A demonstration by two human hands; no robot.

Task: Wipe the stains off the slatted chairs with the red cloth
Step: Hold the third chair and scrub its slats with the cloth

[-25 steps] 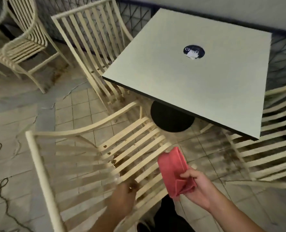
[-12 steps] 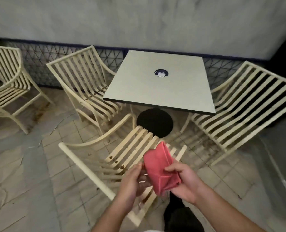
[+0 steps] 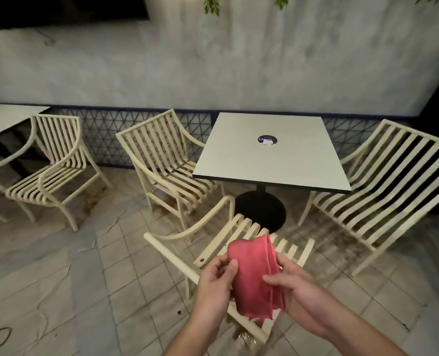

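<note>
Both hands [image 3: 216,281] [image 3: 298,291] now grip red cloth [image 3: 254,273] | chairs [image 3: 48,173] [image 3: 167,163] [image 3: 172,255] [image 3: 383,186] 4 | tables [image 3: 270,160] [image 3: 5,119] 2

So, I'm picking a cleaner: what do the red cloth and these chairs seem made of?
Red cloth: soft, matte fabric, possibly microfibre; it folds limply and has a hemmed edge. Nearest chair: cream-coated slats, smooth with a slight sheen; metal or plastic, unclear.

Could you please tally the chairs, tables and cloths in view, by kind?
Chairs: 4
Tables: 2
Cloth: 1
Total: 7
</note>
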